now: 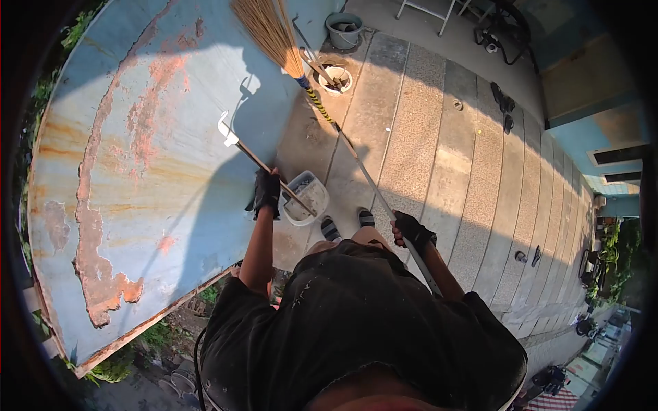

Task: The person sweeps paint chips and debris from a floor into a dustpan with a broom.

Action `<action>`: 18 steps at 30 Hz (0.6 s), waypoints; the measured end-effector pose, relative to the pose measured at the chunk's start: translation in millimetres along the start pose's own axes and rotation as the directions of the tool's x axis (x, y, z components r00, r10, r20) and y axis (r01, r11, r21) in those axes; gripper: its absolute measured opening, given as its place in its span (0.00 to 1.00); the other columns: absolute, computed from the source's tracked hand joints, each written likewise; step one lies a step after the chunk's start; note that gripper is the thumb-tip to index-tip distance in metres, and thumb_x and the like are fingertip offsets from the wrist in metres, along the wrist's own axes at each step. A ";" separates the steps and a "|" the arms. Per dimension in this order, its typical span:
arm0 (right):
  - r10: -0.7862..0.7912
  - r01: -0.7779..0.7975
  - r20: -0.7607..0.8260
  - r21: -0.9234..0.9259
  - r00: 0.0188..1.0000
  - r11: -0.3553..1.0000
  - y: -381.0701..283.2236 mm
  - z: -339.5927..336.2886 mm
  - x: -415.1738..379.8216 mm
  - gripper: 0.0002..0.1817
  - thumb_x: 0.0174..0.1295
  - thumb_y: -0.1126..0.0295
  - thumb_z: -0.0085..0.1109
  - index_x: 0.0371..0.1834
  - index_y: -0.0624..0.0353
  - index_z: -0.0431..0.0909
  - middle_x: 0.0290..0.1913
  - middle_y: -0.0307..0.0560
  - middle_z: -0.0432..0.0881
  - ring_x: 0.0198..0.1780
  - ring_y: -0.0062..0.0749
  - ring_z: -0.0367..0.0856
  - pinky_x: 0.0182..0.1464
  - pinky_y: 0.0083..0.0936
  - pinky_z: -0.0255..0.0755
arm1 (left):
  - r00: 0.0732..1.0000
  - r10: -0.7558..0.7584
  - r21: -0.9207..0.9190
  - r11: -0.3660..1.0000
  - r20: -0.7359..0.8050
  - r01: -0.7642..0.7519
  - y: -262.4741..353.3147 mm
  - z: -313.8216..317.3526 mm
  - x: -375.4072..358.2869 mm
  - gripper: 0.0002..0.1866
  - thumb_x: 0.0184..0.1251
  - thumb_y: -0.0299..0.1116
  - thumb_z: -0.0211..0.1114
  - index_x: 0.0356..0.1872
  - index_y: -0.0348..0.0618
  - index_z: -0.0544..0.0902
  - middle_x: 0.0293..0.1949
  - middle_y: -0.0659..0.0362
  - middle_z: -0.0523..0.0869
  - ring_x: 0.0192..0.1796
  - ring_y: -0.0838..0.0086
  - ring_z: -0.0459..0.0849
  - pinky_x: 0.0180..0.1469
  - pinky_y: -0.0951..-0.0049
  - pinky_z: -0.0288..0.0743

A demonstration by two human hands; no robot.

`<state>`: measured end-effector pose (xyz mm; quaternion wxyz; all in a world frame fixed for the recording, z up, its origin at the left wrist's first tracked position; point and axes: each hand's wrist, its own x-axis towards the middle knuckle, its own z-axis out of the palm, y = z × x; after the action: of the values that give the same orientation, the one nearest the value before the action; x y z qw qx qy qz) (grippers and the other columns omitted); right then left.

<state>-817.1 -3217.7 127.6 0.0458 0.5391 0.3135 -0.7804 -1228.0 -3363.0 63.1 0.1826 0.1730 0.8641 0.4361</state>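
My left hand (266, 190), in a black fingerless glove, is wrapped round the wooden handle of a long-handled dustpan. A white hook-shaped piece (227, 130) tops that handle. The pan (299, 214) is a whitish plastic tub near my feet, with greyish dirt in it. On the other side my right hand (413, 231), gloved the same way, grips the long grey pole of a broom (371, 183). Yellow and dark tape binds the pole below the head. The straw bristles (269, 33) spread forward and to the left, beside the wall.
A peeling light-blue wall (171, 205) runs along my left. Ahead stand a grey bucket (344, 42) and a white pail (343, 72) with a tool leaning in it. Sandals (504, 103) lie on the striped concrete floor (428, 137); more footwear (522, 257) is at the right.
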 end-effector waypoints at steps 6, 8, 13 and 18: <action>0.041 -0.041 -0.013 0.003 0.999 0.999 6.2 -12.0 8.1 0.17 0.68 0.67 0.43 0.60 0.49 0.62 0.24 0.37 0.64 0.18 0.19 0.61 0.18 0.20 0.61 | 0.987 0.149 -0.050 0.988 0.067 -0.146 25.3 2.5 -45.2 0.11 0.65 0.38 0.60 0.34 0.39 0.77 0.27 0.55 0.82 0.31 0.66 0.80 0.35 0.65 0.72; 0.063 -0.064 0.012 0.042 0.998 0.997 5.6 -18.2 7.0 0.15 0.68 0.68 0.42 0.58 0.49 0.63 0.25 0.37 0.64 0.19 0.21 0.61 0.19 0.21 0.61 | 0.983 0.166 -0.017 0.986 0.073 -0.166 23.4 12.0 -52.6 0.10 0.66 0.37 0.59 0.36 0.40 0.77 0.28 0.55 0.82 0.33 0.67 0.81 0.36 0.65 0.72; 0.000 0.000 -0.006 0.115 1.000 0.993 2.8 -44.3 -21.9 0.11 0.66 0.67 0.46 0.50 0.51 0.64 0.23 0.37 0.65 0.19 0.23 0.63 0.19 0.23 0.61 | 0.960 0.228 0.028 0.971 0.163 -0.236 55.2 36.0 -79.1 0.07 0.65 0.34 0.59 0.37 0.41 0.76 0.28 0.56 0.82 0.34 0.65 0.82 0.37 0.65 0.73; -0.062 0.048 0.052 0.231 0.997 0.972 29.0 -122.3 -30.2 0.06 0.65 0.63 0.48 0.34 0.49 0.63 0.22 0.37 0.64 0.17 0.24 0.59 0.18 0.23 0.59 | 0.917 0.365 0.063 0.923 0.162 -0.379 96.8 90.1 -102.3 0.06 0.64 0.32 0.57 0.39 0.42 0.75 0.29 0.54 0.82 0.34 0.62 0.82 0.36 0.64 0.73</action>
<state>-693.3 -3183.1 114.0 -0.0292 0.5087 0.2346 -0.8278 -1083.1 -3293.5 109.1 0.1514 0.3742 0.8190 0.4079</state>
